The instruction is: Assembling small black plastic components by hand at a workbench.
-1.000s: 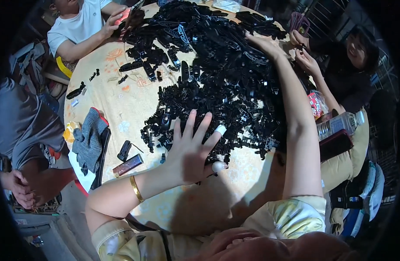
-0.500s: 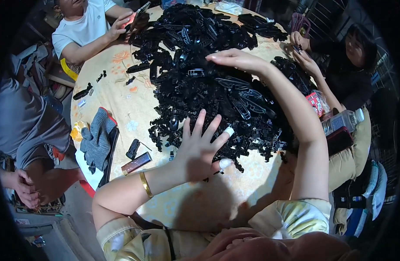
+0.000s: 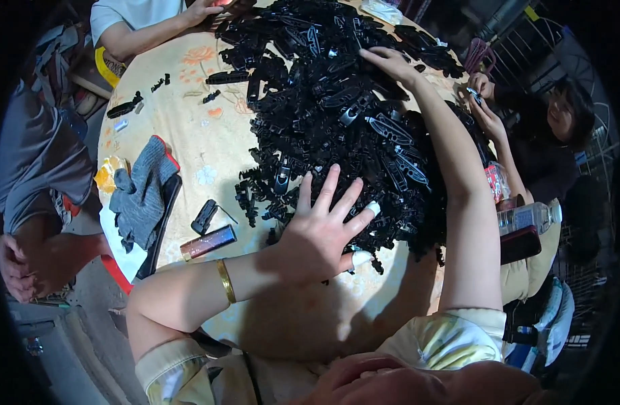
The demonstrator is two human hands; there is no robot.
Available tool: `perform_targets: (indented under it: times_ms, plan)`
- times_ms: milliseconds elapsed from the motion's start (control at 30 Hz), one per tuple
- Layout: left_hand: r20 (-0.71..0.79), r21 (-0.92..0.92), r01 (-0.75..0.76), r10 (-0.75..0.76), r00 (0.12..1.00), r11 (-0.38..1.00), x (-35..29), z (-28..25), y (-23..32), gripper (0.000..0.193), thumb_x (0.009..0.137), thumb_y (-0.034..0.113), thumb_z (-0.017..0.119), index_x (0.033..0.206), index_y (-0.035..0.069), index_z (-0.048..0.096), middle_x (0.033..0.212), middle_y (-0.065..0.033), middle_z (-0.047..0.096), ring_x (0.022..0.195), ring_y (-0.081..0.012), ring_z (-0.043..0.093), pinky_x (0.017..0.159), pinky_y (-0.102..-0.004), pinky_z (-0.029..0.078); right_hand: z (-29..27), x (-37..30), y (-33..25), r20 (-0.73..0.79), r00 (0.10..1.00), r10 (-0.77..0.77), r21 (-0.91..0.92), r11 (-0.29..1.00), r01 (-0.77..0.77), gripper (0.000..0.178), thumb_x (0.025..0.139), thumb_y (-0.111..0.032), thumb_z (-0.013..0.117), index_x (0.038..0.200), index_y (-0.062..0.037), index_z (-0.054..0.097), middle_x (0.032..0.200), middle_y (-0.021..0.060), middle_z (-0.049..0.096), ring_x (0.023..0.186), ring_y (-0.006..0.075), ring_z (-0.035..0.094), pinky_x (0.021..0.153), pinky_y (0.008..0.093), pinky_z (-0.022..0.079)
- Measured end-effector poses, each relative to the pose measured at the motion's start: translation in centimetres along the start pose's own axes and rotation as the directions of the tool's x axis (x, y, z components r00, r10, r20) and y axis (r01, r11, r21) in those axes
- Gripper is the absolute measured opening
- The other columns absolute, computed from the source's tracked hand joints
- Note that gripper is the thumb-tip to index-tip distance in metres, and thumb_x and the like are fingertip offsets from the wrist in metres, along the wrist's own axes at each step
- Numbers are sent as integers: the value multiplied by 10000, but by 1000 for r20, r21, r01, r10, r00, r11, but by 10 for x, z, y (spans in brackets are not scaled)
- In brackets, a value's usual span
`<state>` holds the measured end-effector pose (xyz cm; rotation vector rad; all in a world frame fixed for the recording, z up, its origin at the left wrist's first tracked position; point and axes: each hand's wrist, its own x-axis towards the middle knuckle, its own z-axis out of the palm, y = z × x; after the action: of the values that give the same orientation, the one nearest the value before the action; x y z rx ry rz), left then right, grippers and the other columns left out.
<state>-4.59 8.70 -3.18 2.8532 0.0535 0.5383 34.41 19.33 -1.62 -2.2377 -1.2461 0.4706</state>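
A large heap of small black plastic pieces point(image 3: 317, 121) covers the middle and far part of the table; what kind they are, I cannot tell. My left hand point(image 3: 330, 229) rests palm down at the heap's near edge, fingers spread and nothing held. White coverings wrap its thumb and index fingertip. Stretched across the right side of the heap, my right hand point(image 3: 391, 64) has its fingers extended toward the left, over the far pieces. It appears to grip nothing.
On the left lie grey gloves point(image 3: 143, 196), a peeled orange point(image 3: 110, 173), a shiny cylinder point(image 3: 209, 243) and a small black case point(image 3: 204, 216). At right are a plastic bottle point(image 3: 526, 217) and a dark phone point(image 3: 520, 244). Other people sit around the table point(image 3: 182, 128); one handles a small piece.
My right hand has moved farther out over the heap and to the right. My left hand stays spread at the near edge, shifted slightly right. The whole view has shifted a little.
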Motion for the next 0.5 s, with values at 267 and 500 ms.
perform_targets:
  times_ms: [267,500]
  plan:
    - [27,-46,13,-12,1000,999,4,1,0,638,686,376,692,1230,90,523,1393,-210,303,1292,-461,209,989,-648,192,33,-72,-90,202,962,-184,-2,982,188,778,721,-657,597,1100,23,602,1076,158,606,1011,219,563,881,314,423]
    - [46,-4,18,-18,999,1000,7,5,7,618,718,387,688,1244,126,494,1368,-195,334,1297,-450,223,996,-652,185,36,-155,-114,236,865,-443,-37,885,463,829,705,-671,585,1218,-22,541,1194,213,553,1120,323,524,954,339,401]
